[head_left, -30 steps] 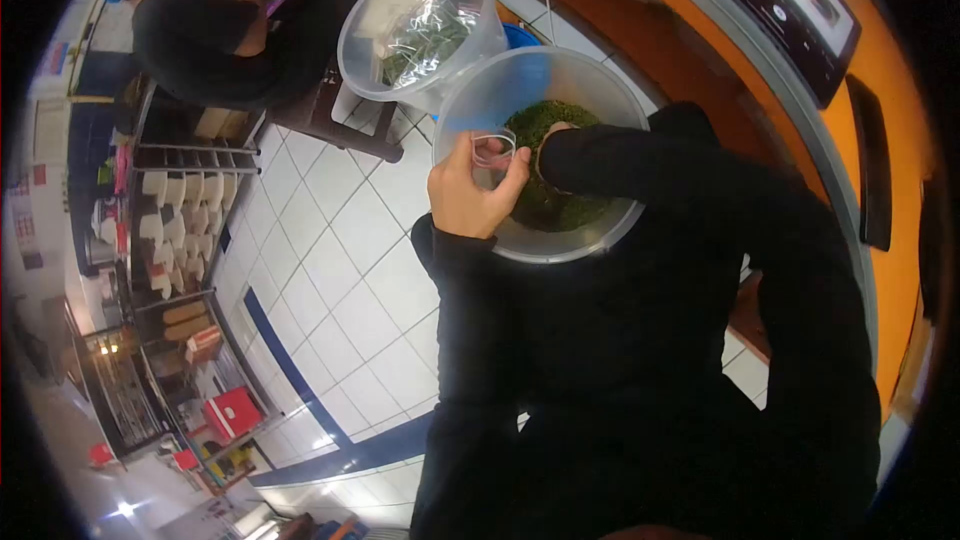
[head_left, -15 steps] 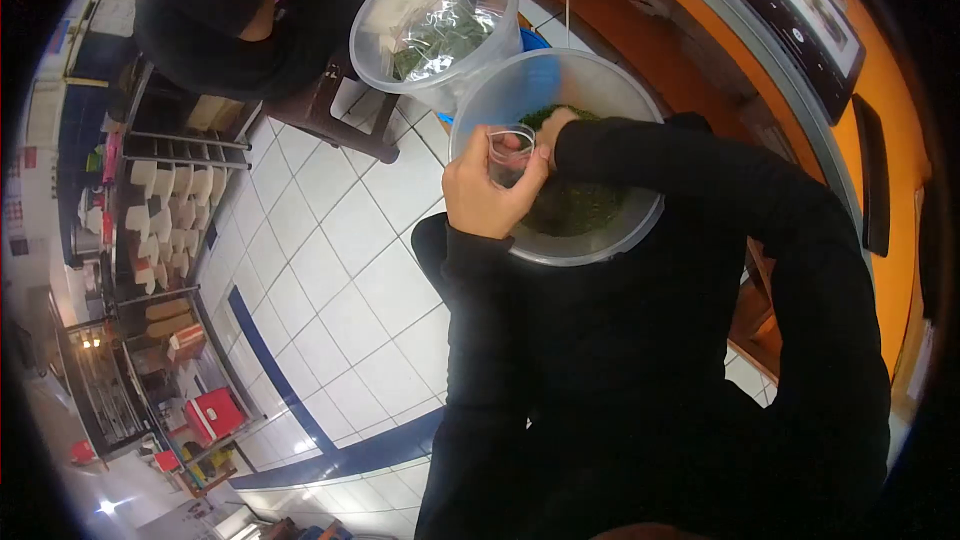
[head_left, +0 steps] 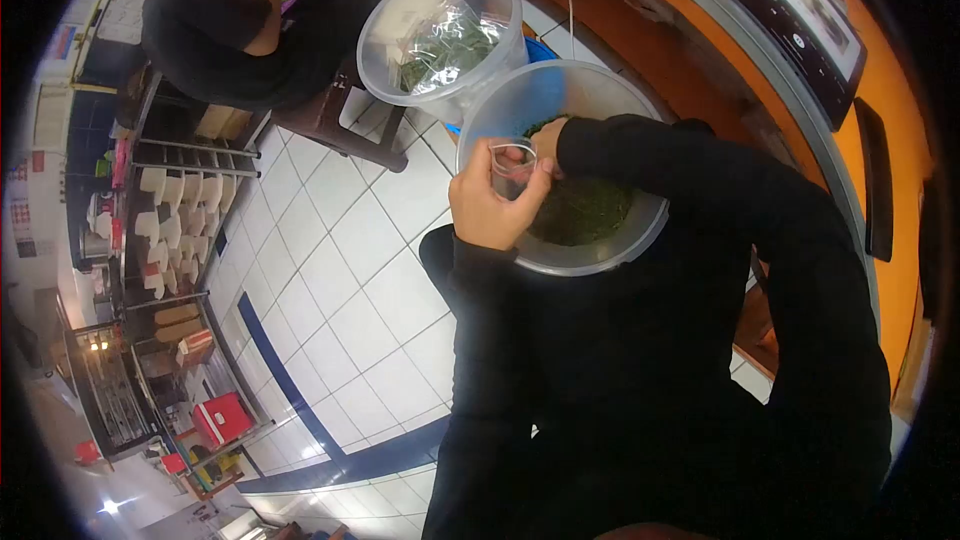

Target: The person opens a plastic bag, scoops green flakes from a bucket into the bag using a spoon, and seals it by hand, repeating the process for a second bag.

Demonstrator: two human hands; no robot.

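Note:
My left hand (head_left: pixel 492 202) is closed on a small clear plastic bag (head_left: pixel 512 162), thumb and fingers around its round, open mouth. Right beside the bag is my right hand (head_left: pixel 547 143), curled, with its fingertips hidden; what it holds, if anything, does not show. Both hands are over a large translucent bucket (head_left: pixel 645 240) in front of my lap. Finely chopped green leaves (head_left: pixel 590 212) lie in its bottom, partly covered by my right sleeve.
A second translucent bucket (head_left: pixel 375 75) holds clear bags of green leaves (head_left: pixel 450 45). Another person in dark clothes (head_left: pixel 215 35) sits at the upper left by a brown stool (head_left: pixel 335 130). A tablet (head_left: pixel 805 35) lies on the orange counter (head_left: pixel 885 120) at right. Shelves (head_left: pixel 190 165) stand left.
The whole view has shifted slightly, so most things appear a little lower and to the right. My left hand keeps hold of the bag, with my right hand still close beside it.

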